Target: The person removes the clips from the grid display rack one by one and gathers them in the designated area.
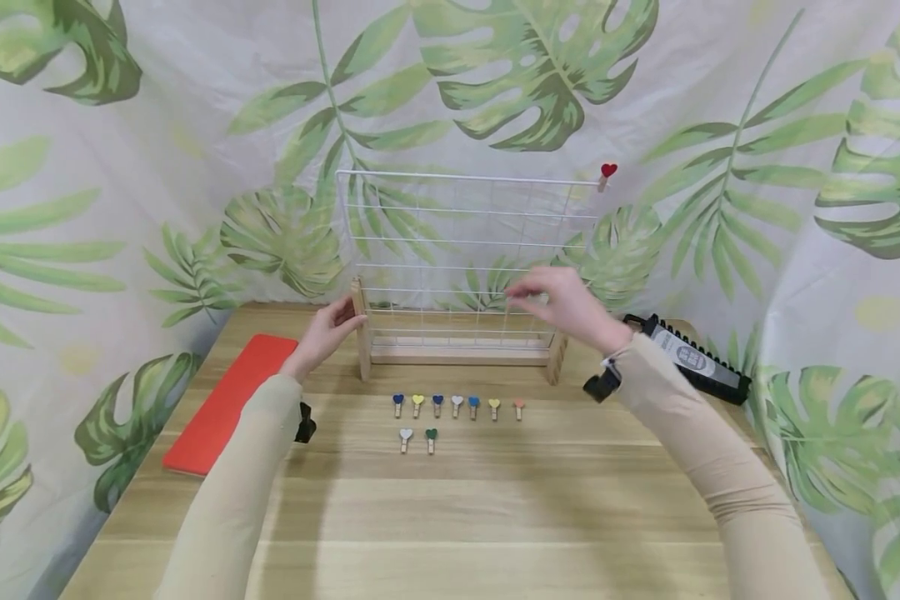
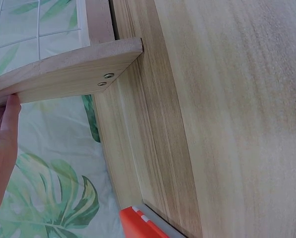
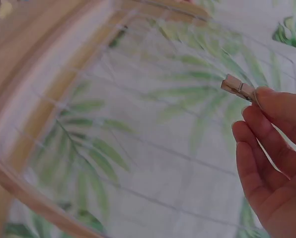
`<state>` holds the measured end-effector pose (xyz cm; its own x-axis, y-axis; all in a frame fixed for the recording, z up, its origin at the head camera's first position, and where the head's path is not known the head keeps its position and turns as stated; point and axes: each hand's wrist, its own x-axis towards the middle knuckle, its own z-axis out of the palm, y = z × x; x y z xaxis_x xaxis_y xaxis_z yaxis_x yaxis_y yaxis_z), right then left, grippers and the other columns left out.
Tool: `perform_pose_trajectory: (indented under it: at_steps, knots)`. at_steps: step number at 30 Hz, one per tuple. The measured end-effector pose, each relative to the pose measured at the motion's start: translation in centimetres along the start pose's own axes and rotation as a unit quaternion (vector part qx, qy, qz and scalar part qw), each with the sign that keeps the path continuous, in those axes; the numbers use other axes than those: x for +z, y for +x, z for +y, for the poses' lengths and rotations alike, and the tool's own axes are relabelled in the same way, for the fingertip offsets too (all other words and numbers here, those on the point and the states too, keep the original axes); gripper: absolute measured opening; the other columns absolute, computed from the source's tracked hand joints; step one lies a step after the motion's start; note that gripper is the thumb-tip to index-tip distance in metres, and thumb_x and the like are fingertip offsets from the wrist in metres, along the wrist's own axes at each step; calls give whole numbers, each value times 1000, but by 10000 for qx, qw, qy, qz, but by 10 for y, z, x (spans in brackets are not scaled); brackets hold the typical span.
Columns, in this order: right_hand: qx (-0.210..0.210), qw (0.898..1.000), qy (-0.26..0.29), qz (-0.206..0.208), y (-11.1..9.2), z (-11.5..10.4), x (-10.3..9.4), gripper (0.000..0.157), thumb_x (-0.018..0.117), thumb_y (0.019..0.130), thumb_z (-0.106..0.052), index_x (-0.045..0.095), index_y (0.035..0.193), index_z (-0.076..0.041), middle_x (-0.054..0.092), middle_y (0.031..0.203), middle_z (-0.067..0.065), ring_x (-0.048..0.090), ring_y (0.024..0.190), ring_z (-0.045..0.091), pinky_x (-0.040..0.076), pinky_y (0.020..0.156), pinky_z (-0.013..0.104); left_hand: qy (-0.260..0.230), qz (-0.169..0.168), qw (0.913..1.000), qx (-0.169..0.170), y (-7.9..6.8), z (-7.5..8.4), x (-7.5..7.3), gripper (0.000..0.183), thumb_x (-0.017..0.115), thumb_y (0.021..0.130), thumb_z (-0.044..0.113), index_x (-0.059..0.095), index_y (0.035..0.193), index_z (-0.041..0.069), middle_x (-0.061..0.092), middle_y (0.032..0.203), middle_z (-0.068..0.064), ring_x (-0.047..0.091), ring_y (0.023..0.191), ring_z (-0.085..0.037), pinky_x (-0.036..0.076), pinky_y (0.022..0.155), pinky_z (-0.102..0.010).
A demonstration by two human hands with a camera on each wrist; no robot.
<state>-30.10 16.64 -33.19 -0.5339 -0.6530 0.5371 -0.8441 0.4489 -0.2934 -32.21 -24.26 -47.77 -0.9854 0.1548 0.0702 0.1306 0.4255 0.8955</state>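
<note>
A white wire grid rack [image 1: 465, 358] with wooden legs and crossbar stands on the table. My left hand [image 1: 328, 333] holds its left wooden post [image 2: 73, 74], the thumb in front; some fingers are hidden. My right hand [image 1: 558, 302] pinches a small wooden clothespin [image 3: 239, 88] between thumb and fingers, in front of the grid and apart from the table. A clothespin with a red heart [image 1: 607, 172] is clipped at the grid's upper right corner. Several heart-topped clothespins [image 1: 456, 403] lie in a row before the rack; white [image 1: 406, 437] and green [image 1: 431, 437] heart ones lie nearer.
A flat red object [image 1: 232, 404] lies on the table [image 1: 435, 533] at the left. To the right, behind my forearm, is a black and grey tool-like item [image 1: 693, 358] with a ridged edge. A leaf-print cloth [image 1: 195, 167] hangs behind the table and along its sides.
</note>
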Motion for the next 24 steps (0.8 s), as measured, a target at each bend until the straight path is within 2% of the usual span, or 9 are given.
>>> perform_pose_trajectory:
  at_steps: [7,13,18,24]
  knots:
    - [600,9951,387,-688,-32,2,65,11,74,89,-10,78,97,-5,77,87,6,71,75,14,61,71,24,-40,-38,10000,33,-1,-1,0,70,54,103,29,20,157,0,35,156,-27,36,146,-39,36,120,-50]
    - [1107,9828,770,-1261,-58,-6,113,12,71,92,-15,78,97,-6,76,89,5,68,75,9,56,66,17,-67,2,10000,68,-1,1,0,68,54,103,25,21,157,-2,36,155,-28,36,145,-40,35,120,-51]
    - [1476,9696,1007,-1671,-72,-14,144,14,71,92,-13,77,99,-4,77,92,7,67,76,8,54,65,14,-51,7,10000,54,-1,1,1,69,54,103,27,21,157,-1,34,156,-28,35,146,-40,34,120,-51]
    - [1540,9618,1195,-1922,-80,-21,169,13,70,92,-11,78,98,-4,78,94,7,69,82,11,54,69,16,-50,44,10000,38,-2,1,2,68,55,103,28,23,157,1,34,157,-26,35,147,-38,34,121,-50]
